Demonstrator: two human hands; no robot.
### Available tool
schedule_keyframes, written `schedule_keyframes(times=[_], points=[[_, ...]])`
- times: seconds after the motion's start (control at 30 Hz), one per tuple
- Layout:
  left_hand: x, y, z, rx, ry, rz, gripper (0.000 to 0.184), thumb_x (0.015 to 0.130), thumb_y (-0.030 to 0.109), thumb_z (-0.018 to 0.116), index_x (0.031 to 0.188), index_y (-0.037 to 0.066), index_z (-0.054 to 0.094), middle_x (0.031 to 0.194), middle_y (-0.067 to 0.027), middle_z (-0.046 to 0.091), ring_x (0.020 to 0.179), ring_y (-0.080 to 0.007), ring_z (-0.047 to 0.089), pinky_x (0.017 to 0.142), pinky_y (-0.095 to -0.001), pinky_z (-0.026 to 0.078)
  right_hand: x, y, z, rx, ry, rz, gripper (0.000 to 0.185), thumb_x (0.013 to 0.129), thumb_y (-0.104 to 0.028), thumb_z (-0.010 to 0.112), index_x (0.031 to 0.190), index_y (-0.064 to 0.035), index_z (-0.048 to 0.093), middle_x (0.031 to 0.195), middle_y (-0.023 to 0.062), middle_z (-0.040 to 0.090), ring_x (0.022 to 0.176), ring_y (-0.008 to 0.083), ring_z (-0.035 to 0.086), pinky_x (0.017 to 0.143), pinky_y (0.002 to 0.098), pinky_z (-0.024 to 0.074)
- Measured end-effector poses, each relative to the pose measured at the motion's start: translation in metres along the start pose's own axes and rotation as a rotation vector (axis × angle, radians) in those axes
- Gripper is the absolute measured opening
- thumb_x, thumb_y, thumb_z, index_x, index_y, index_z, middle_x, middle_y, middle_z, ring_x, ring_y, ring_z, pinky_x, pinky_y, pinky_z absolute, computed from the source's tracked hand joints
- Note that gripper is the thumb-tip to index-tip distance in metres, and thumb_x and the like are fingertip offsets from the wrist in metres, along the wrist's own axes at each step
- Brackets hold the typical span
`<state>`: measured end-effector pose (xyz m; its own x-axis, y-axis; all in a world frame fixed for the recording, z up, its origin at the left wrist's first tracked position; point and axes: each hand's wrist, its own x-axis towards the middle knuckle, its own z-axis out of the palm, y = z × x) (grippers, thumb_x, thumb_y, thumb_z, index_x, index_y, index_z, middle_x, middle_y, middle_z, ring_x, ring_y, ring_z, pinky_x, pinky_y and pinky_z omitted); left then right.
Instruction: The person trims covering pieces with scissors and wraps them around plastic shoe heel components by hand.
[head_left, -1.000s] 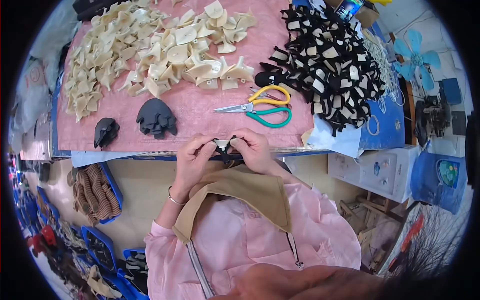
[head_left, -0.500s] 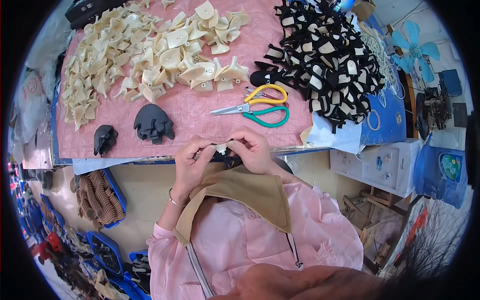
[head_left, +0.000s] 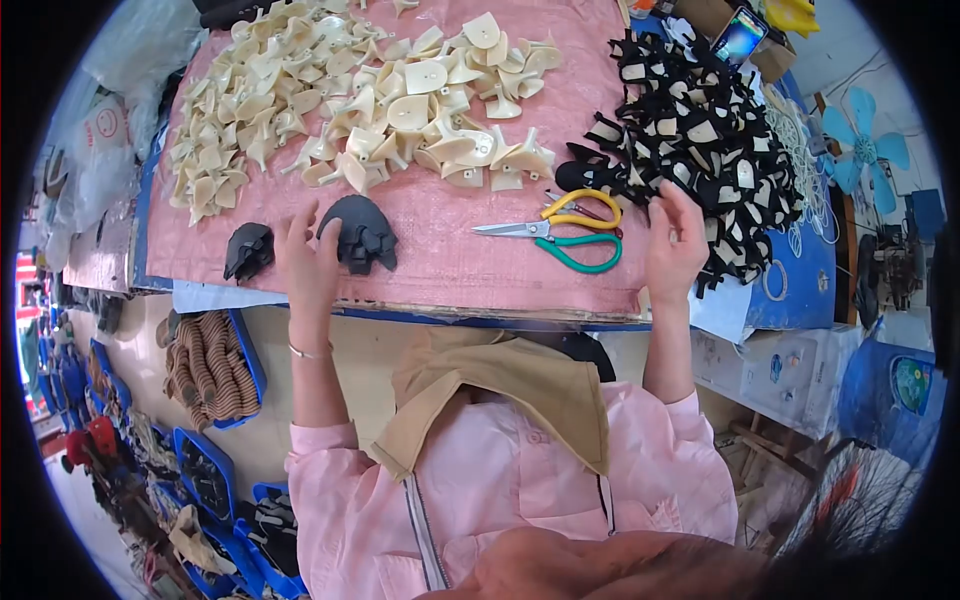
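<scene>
My left hand point(head_left: 308, 250) is over the near side of the pink-covered table, fingers apart, with nothing visible in it. It is beside a domed stack of dark grey cut pieces point(head_left: 357, 225), thumb close to the stack's left edge; I cannot tell if it touches. A smaller dark grey stack point(head_left: 249, 252) lies to its left. My right hand point(head_left: 677, 245) is raised at the near edge of a pile of black-covered cream pieces point(head_left: 700, 125). Its fingers are loosely bent and apart, and I see nothing held. Between my hands lie scissors point(head_left: 555, 232) with one yellow and one green handle.
A wide heap of cream plastic pieces point(head_left: 420, 80) covers the table's far side. White cord point(head_left: 800, 190) and a lit phone point(head_left: 740, 37) are at the right. A blue fan point(head_left: 864, 148) stands beyond. Blue crates, one with striped brown items point(head_left: 207, 365), sit below left.
My hands have parted from the small black and cream piece they held together. The left moved left to the grey stack, the right moved right to the black pile. The view has shifted.
</scene>
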<state>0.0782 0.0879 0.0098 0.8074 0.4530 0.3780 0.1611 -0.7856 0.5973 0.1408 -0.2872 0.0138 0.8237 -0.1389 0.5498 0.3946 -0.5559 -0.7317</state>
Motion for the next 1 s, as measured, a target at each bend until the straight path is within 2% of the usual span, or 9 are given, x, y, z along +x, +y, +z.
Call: schedule_keyframes(times=[0.1,0.13,0.2,0.4,0.5,0.57,0.67,0.77,1.0], points=[[0.005,-0.02,0.005,0.039,-0.18,0.035,0.02,0.074,0.011,0.067,0.092,0.003,0.065,0.082,-0.0092,0.056,0.075,-0.0223,0.054,0.069,-0.031,0.044,-0.002,0.005,-0.003,-0.04,0.069,-0.054,0.021,0.08,0.006,0.057,0.1,0.0008,0.061,0.096,0.0111,0.059,0.079,0.0177,0.058,0.07,0.0272,0.0463],[0.007,-0.021,0.006,0.026,-0.19,0.041,0.02,0.074,0.011,0.067,0.092,0.003,0.065,0.082,-0.0092,0.056,0.075,-0.0223,0.054,0.069,-0.031,0.044,-0.01,-0.002,0.002,0.083,0.067,0.054,0.02,0.08,0.006,0.057,0.099,0.0003,0.061,0.095,0.0111,0.06,0.081,0.0171,0.058,0.071,0.0266,0.0466],[0.007,-0.017,0.005,0.021,-0.199,-0.013,0.018,0.073,0.01,0.067,0.089,0.003,0.066,0.082,-0.0092,0.055,0.075,-0.0219,0.054,0.068,-0.0306,0.044,-0.022,0.002,0.009,0.138,0.012,0.003,0.016,0.082,0.002,0.058,0.098,0.0009,0.061,0.095,0.0078,0.061,0.087,0.0139,0.058,0.079,0.0246,0.0455],[0.009,-0.014,0.004,0.037,-0.229,0.026,0.009,0.072,0.008,0.066,0.077,0.001,0.061,0.08,-0.0093,0.053,0.078,-0.0237,0.052,0.07,-0.0322,0.043,-0.014,-0.029,0.04,0.327,-0.2,0.139,0.015,0.082,0.003,0.057,0.097,0.0011,0.061,0.099,0.0079,0.059,0.087,0.0132,0.057,0.078,0.0249,0.0464],[0.007,-0.02,0.009,0.076,-0.204,0.073,0.011,0.073,0.007,0.066,0.081,0.001,0.061,0.081,-0.0098,0.054,0.079,-0.0246,0.052,0.07,-0.0328,0.043,0.013,-0.034,0.059,0.279,-0.276,0.104,0.023,0.077,0.0,0.062,0.1,-0.0009,0.06,0.095,0.0105,0.061,0.084,0.0209,0.06,0.073,0.0297,0.0475],[0.007,-0.019,0.009,0.042,-0.197,0.091,0.014,0.073,0.006,0.066,0.084,0.001,0.06,0.082,-0.0107,0.054,0.078,-0.0252,0.053,0.07,-0.0344,0.043,0.035,-0.047,0.068,-0.063,-0.27,-0.381,0.036,0.071,0.0,0.063,0.107,-0.0022,0.057,0.095,0.0119,0.06,0.09,0.0273,0.058,0.083,0.0348,0.0439],[0.012,-0.018,0.007,-0.006,-0.252,0.039,0.015,0.072,0.007,0.067,0.084,0.001,0.059,0.082,-0.0117,0.054,0.075,-0.0263,0.053,0.069,-0.0358,0.043,0.047,-0.026,0.091,-0.088,-0.364,-0.6,0.039,0.068,-0.003,0.063,0.107,-0.0038,0.056,0.09,0.0114,0.059,0.09,0.0304,0.054,0.085,0.0382,0.0405],[0.013,-0.012,0.003,0.067,-0.28,0.017,0.014,0.071,0.006,0.067,0.082,0.001,0.059,0.081,-0.0122,0.054,0.073,-0.027,0.054,0.068,-0.0363,0.043,0.049,-0.012,0.098,-0.057,-0.426,-0.607,0.026,0.07,-0.005,0.063,0.095,-0.0044,0.056,0.083,0.0106,0.057,0.081,0.0298,0.054,0.075,0.0385,0.0415],[0.011,-0.014,0.006,0.141,-0.247,0.139,0.014,0.07,0.006,0.067,0.079,0.001,0.057,0.079,-0.0122,0.052,0.076,-0.0283,0.053,0.069,-0.0365,0.042,0.046,-0.012,0.094,-0.02,-0.532,-0.587,0.014,0.075,-0.007,0.062,0.085,-0.003,0.053,0.077,0.0113,0.052,0.072,0.03,0.052,0.065,0.0396,0.0409]])
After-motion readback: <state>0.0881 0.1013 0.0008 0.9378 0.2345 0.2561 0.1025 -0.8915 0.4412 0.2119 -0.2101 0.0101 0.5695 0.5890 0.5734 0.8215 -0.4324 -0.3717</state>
